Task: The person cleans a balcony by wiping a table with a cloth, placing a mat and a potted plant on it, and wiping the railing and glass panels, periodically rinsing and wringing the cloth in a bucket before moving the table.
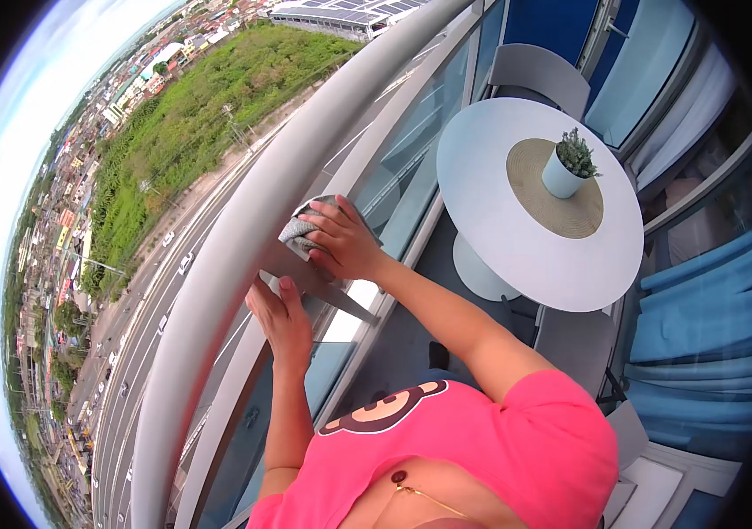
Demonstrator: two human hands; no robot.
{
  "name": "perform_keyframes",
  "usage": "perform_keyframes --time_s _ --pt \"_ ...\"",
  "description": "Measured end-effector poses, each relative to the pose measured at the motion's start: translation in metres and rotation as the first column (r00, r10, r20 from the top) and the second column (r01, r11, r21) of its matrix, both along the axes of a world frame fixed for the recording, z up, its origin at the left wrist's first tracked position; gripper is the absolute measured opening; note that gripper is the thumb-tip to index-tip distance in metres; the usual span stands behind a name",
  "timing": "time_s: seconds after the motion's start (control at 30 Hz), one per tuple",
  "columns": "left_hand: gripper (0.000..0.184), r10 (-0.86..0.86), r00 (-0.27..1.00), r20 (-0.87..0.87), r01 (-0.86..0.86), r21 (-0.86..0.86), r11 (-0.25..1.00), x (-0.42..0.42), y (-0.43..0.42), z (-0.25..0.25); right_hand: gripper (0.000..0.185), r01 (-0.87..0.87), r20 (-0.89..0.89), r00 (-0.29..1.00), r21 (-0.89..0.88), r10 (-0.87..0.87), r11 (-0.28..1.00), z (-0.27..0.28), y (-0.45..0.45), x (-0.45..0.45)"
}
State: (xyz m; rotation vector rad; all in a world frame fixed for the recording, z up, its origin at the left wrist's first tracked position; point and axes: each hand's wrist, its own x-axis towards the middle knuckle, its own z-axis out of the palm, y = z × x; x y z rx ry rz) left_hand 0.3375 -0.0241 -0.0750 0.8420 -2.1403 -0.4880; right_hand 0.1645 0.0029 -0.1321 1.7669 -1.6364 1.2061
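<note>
A crumpled grey cloth is under my right hand, whose fingers curl over it and press it against the inner side of the railing by a support post. Below and to the left, my left hand has its fingertips at the underside of the thick, rounded grey handrail. Its thumb points up, apart from the fingers, with nothing visible in its grasp. The handrail curves from the lower left to the top of the view.
A white oval table stands to the right, bearing a round woven mat and a potted plant. Grey chairs are around it. Glass panels line the railing. Beyond it lies a long drop to a road.
</note>
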Motion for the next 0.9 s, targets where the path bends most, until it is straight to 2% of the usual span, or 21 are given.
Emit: perform_keyframes --time_s 0.07,0.1,0.17,0.23,0.3,0.33,0.4,0.53,0.6,0.63,0.73,0.8,0.83,0.87,0.9 --pt "0.043 0.053 0.998 -0.018 -0.053 0.025 0.998 -0.013 -0.003 -0.001 0.021 0.060 0.060 0.996 -0.013 -0.059 0.998 -0.004 -0.009 -0.059" --pt "0.043 0.083 0.996 0.041 -0.082 -0.009 0.997 -0.013 -0.010 -0.012 0.020 0.091 0.093 0.992 -0.018 -0.089 0.996 -0.006 -0.013 -0.094" --pt "0.043 0.154 0.988 -0.008 -0.154 0.007 0.988 -0.017 -0.011 -0.028 0.020 0.212 0.080 0.975 -0.050 -0.208 0.976 -0.008 -0.021 -0.169" --pt "0.044 0.204 0.979 -0.017 -0.205 -0.007 0.979 -0.018 -0.012 -0.033 0.025 0.286 0.153 0.951 -0.094 -0.270 0.954 -0.012 -0.035 -0.237" --pt "0.046 0.196 0.980 -0.025 -0.195 0.027 0.980 -0.017 -0.014 -0.035 0.027 0.347 0.175 0.927 -0.061 -0.332 0.936 -0.003 -0.040 -0.256" --pt "0.047 0.191 0.981 -0.027 -0.189 0.046 0.981 -0.015 -0.012 -0.035 0.026 0.361 0.193 0.919 -0.053 -0.345 0.931 -0.004 -0.042 -0.255" --pt "0.039 0.167 0.982 -0.092 -0.166 0.022 0.986 -0.020 -0.009 -0.027 0.024 0.212 0.205 0.959 -0.067 -0.194 0.975 -0.004 -0.036 -0.208" --pt "0.037 0.142 0.976 -0.166 -0.144 0.002 0.990 -0.023 -0.014 -0.029 0.019 -0.129 0.195 0.970 -0.079 0.142 0.988 -0.012 -0.010 -0.034" --pt "0.054 0.174 0.983 -0.058 -0.167 0.112 0.980 -0.017 -0.013 -0.027 0.021 -0.189 0.179 0.961 -0.131 0.211 0.973 -0.024 -0.004 0.020" --pt "0.056 0.153 0.985 -0.074 -0.143 0.134 0.981 -0.015 -0.015 -0.027 0.021 -0.110 0.161 0.978 -0.156 0.135 0.982 -0.029 -0.006 0.021" --pt "0.032 0.077 0.988 -0.133 -0.076 0.018 0.997 -0.016 -0.016 -0.021 0.017 -0.037 0.141 0.988 -0.169 0.062 0.985 -0.024 -0.013 -0.015" --pt "0.029 0.079 0.988 -0.130 -0.078 0.010 0.997 -0.013 -0.020 -0.023 0.016 0.117 0.251 0.966 -0.204 -0.064 0.972 -0.024 -0.028 -0.063" --pt "0.029 0.072 0.990 -0.123 -0.069 0.025 0.997 -0.013 -0.019 -0.022 0.017 0.142 0.340 0.940 -0.281 -0.040 0.949 -0.021 -0.035 -0.091" --pt "0.029 0.063 0.991 -0.116 -0.058 0.042 0.997 -0.013 -0.019 -0.021 0.023 0.253 0.450 0.891 -0.403 -0.050 0.880 -0.021 -0.044 -0.117" --pt "0.029 0.067 0.993 -0.102 -0.067 0.007 0.998 -0.011 -0.021 -0.023 0.033 0.393 0.856 0.513 -0.303 0.066 0.868 -0.003 -0.034 -0.121"
